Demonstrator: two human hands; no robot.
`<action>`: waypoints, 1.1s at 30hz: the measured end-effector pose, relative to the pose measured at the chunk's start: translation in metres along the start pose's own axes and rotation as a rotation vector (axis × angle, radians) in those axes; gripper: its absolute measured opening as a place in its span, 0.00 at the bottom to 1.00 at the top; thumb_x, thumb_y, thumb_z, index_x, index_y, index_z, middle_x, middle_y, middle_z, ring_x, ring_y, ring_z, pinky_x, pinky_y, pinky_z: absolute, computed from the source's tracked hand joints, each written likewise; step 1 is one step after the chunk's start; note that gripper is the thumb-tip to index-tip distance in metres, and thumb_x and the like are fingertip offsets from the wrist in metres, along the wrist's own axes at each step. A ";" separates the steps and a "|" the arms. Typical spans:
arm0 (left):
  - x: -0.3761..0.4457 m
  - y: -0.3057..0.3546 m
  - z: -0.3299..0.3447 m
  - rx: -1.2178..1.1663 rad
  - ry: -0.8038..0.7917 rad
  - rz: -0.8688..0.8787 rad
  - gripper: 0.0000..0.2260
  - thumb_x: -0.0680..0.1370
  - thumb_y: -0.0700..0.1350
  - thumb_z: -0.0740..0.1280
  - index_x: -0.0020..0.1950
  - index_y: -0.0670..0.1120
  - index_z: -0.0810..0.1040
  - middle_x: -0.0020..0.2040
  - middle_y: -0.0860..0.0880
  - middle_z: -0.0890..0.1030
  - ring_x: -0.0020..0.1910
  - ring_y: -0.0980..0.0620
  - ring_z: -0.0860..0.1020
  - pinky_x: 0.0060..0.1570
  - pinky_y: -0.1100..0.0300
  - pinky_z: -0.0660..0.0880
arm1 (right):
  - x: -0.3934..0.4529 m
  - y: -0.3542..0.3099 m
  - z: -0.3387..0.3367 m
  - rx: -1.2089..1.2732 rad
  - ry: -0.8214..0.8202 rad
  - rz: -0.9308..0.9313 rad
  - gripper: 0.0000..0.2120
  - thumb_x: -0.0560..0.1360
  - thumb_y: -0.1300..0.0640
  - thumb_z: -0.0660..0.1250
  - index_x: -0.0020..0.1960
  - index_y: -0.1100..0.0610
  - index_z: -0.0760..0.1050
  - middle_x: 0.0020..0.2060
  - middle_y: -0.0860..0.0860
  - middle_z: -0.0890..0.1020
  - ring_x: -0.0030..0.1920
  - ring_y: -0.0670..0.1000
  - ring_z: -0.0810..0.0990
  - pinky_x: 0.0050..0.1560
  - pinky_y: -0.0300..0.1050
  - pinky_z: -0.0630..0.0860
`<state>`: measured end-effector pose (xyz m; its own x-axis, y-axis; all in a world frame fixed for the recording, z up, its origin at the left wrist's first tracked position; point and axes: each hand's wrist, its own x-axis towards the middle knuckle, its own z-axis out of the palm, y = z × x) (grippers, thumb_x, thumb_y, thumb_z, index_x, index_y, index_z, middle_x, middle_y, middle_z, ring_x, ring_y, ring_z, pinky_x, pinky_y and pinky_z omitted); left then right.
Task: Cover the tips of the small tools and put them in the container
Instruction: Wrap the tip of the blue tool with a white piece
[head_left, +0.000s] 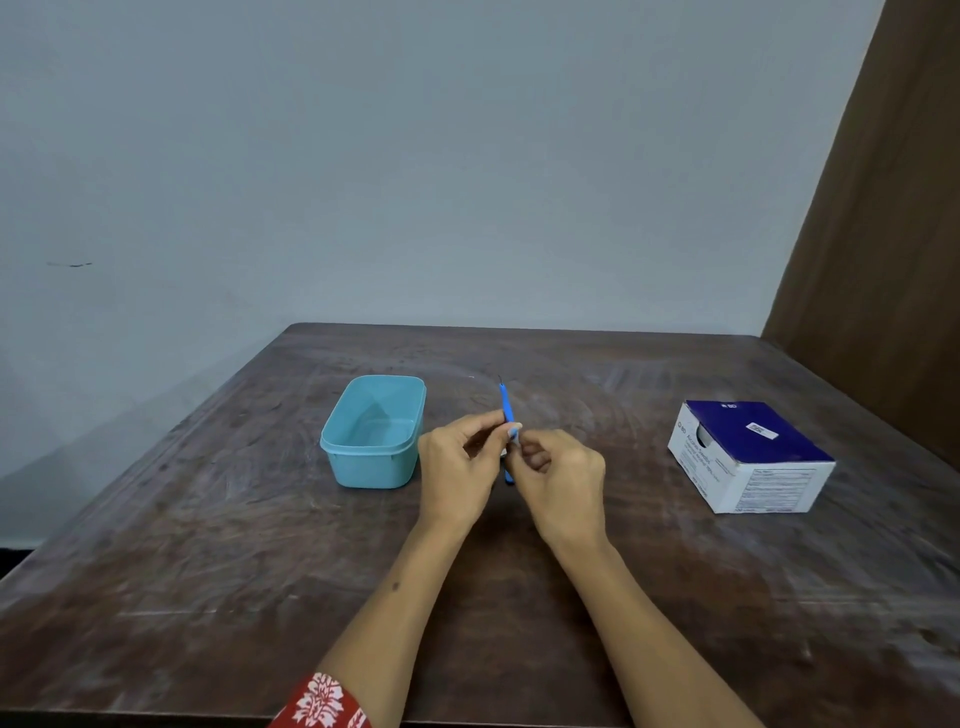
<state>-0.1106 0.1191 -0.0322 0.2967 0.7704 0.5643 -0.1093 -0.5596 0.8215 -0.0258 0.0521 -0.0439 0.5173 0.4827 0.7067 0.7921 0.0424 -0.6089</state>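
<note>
Dark scuffed wood fills my head view: the table (208, 545) runs back to a pale grey wall. I take the teal container (373, 434) as my landmark; it sits open on the table. Just to its right, my left hand (457, 467) and right hand (558, 480) meet above the table, both pinched on a thin blue tool (506, 410) standing nearly upright, its fine dark tip pointing away. Well to the container's right sits a blue and white box (750, 454). I see a red patterned sleeve (322, 701) at the lower edge
</note>
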 end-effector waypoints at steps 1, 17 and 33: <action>0.000 0.000 0.000 0.010 0.003 0.007 0.06 0.72 0.39 0.72 0.48 0.44 0.84 0.41 0.51 0.85 0.40 0.57 0.83 0.42 0.56 0.80 | 0.000 0.002 0.001 -0.012 -0.031 0.018 0.01 0.69 0.62 0.73 0.40 0.59 0.82 0.32 0.51 0.82 0.31 0.48 0.80 0.35 0.48 0.80; 0.001 0.000 -0.001 -0.066 0.058 -0.028 0.08 0.73 0.37 0.70 0.50 0.46 0.83 0.41 0.48 0.84 0.41 0.51 0.84 0.44 0.49 0.81 | -0.001 -0.002 -0.001 -0.002 -0.046 -0.004 0.03 0.70 0.62 0.73 0.43 0.58 0.83 0.34 0.51 0.82 0.32 0.47 0.80 0.35 0.45 0.79; -0.001 0.001 -0.003 0.380 -0.088 0.262 0.08 0.73 0.39 0.70 0.51 0.42 0.83 0.40 0.47 0.83 0.37 0.55 0.79 0.39 0.63 0.75 | 0.005 -0.005 -0.005 0.244 0.148 0.083 0.07 0.71 0.63 0.71 0.49 0.58 0.83 0.38 0.46 0.82 0.40 0.39 0.80 0.39 0.27 0.72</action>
<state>-0.1142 0.1190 -0.0319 0.3868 0.5688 0.7258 0.1592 -0.8165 0.5550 -0.0260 0.0496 -0.0356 0.6328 0.3617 0.6846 0.6532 0.2254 -0.7228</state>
